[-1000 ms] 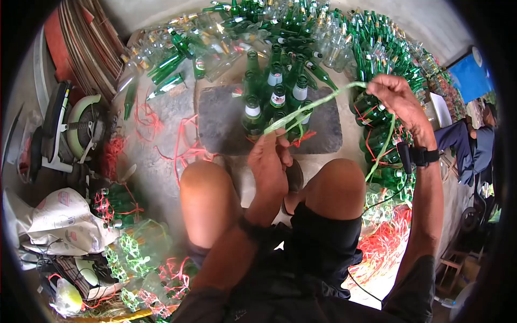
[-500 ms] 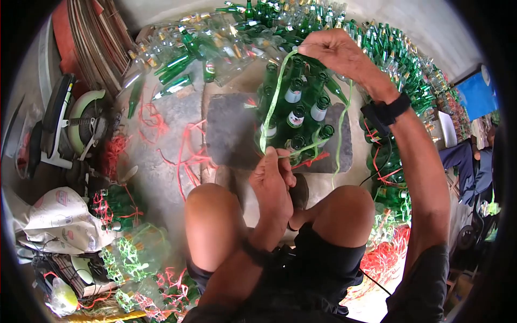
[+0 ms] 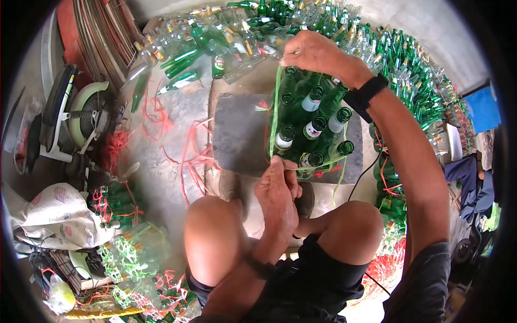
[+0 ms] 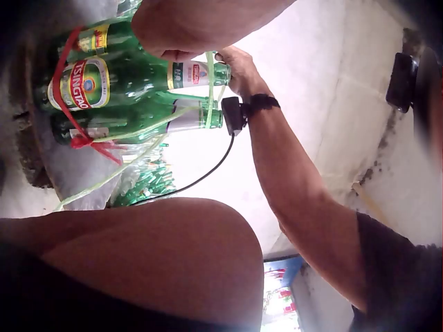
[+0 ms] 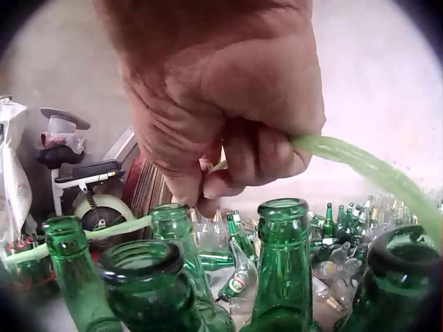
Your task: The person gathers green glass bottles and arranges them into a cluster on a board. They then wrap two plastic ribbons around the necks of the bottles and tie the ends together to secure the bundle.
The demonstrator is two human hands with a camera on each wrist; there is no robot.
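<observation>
Several green bottles (image 3: 312, 129) stand upright in a tight group on a dark slab (image 3: 237, 134); a red tie (image 4: 68, 97) runs around their lower part. The left hand (image 3: 277, 188) pinches a pale green strip (image 3: 275, 113) at the group's near left edge. The right hand (image 3: 318, 54) pinches the same strip beyond the far left bottle; in the right wrist view the right hand (image 5: 228, 104) is just above the bottle mouths (image 5: 282, 207). The strip lies along the necks on the left and near sides. Its loose end hangs at the right.
Many green and clear bottles (image 3: 398, 64) lie heaped behind and to the right. Red strips (image 3: 188, 156) lie on the floor at left. A wheeled item (image 3: 81, 118), a white sack (image 3: 59, 215) and netted bottles (image 3: 134, 253) stand further left. A black cable (image 3: 363, 175) hangs near the right arm.
The right hand has moved left, from right of the bottles to their far left corner, bringing the strip over and down beside the necks. The left hand still pinches it at the near side.
</observation>
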